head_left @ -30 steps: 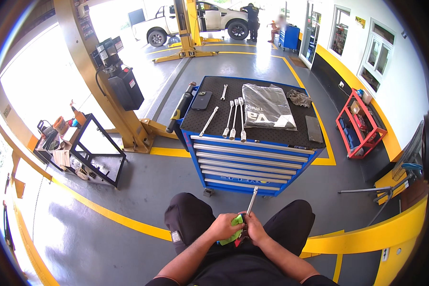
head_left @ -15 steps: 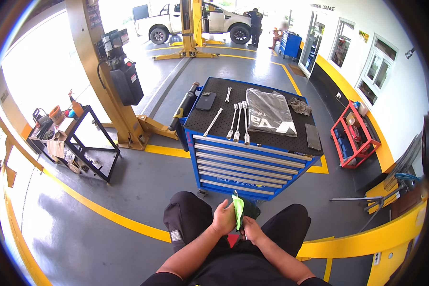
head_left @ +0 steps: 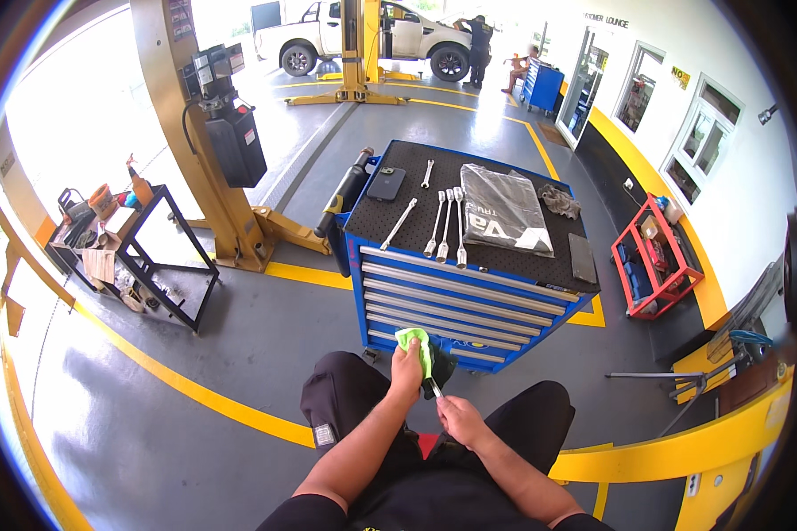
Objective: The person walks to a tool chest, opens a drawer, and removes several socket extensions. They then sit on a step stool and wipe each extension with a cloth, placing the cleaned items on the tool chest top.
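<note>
My left hand is closed around a bright green and black cloth, in front of the tool cart. From the cloth's lower edge comes the shaft of a slim silver wrench-like tool. My right hand grips the near end of that tool; its far end is hidden by the cloth. On the cart's black mat, three flex-head wrenches lie side by side, with a longer wrench and a short wrench to their left.
The blue drawer cart stands ahead of my knees. Its top carries a phone, a dark plastic packet and a grey rag. A black trolley is at left, a red one at right. Behind stands a yellow lift post.
Both hands have risen slightly, and the left has moved forward with the cloth. More of the silver tool's shaft now shows between the hands.
</note>
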Demonstrator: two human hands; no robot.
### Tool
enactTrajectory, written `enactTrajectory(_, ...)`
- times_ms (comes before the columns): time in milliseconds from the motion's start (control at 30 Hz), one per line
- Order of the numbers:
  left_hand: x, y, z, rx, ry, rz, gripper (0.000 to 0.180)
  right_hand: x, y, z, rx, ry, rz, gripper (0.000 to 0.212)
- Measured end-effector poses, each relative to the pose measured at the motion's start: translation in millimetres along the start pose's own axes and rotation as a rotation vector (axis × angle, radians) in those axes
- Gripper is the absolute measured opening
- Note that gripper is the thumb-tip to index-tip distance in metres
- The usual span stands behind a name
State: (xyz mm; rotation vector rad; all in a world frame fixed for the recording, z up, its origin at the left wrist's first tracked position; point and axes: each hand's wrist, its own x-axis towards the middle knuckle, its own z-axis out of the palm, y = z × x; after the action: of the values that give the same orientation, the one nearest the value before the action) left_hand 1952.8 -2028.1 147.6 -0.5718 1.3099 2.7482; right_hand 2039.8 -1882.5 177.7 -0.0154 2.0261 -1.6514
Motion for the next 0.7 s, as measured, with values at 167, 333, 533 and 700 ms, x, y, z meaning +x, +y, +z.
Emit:
enactTrajectory(167,-10,-35,-8,0.144,-0.146,-0.094,0.020,12,-6,-5,0.216,0.024,0.107,0.037)
enactTrajectory(333,11,-12,-11,-0.056,0.064,-0.092,0.028,-6,-2,7,-0.203,0.028,-0.025,0.039)
enactTrajectory(533,11,0,-16,-0.082,0.095,-0.173,0.032,-23,-45,16,-0.682,0.149,-0.139,0.039)
enactTrajectory(700,14,-8,-27,0.358,0.190,0.231,0.031,-23,-38,1,-0.631,0.084,-0.125,0.037)
